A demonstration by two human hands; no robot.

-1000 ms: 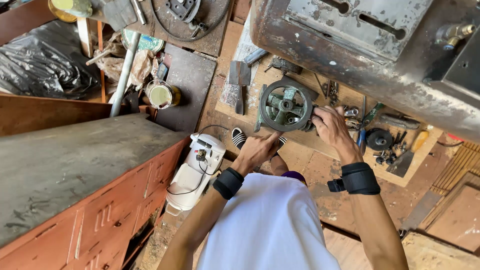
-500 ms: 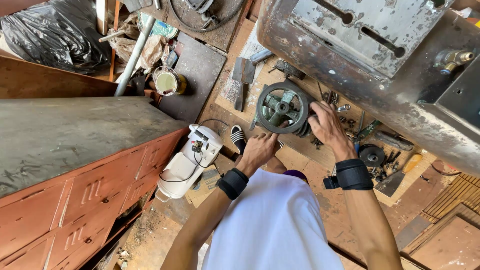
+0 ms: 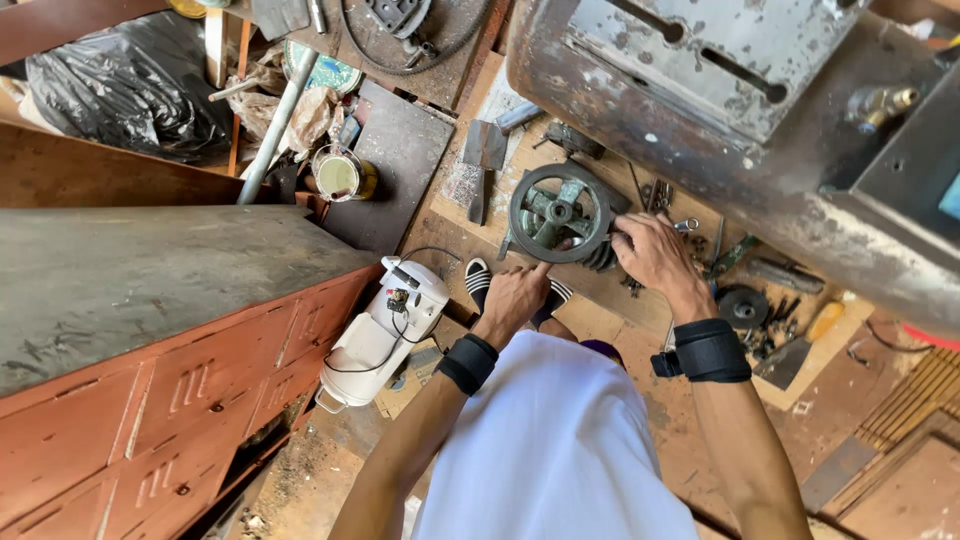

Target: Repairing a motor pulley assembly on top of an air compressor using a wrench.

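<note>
Wheel: a round, dark green-grey spoked pulley wheel [image 3: 558,213] stood on edge above a wooden board [image 3: 690,300], just past the centre of the view towards 1 o'clock. It had a thick rim, a small hub and open gaps between the spokes.
Right hand: the right hand [image 3: 655,255] gripped the wheel's rim at the wheel's 4 o'clock, fingers curled round the edge, a black wristband below it.
Left hand: the left hand [image 3: 515,295] sat at the wheel's 6 o'clock, narrow and loosely curled, one fingertip touching the lower rim. It held nothing.
Around it: a white appliance with a cord [image 3: 380,330] lay at 8 o'clock from the wheel, against a rust-red metal cabinet [image 3: 170,390]. An open tin [image 3: 343,176] stood at 9 o'clock. Small tools lay scattered at 4 o'clock.
Hidden: the part behind the wheel was mostly covered by it and the right hand. A large rusty machine body [image 3: 720,110] ran off the top and right edges. The feet showed only as striped sandals [image 3: 480,282], half under the left hand.
</note>
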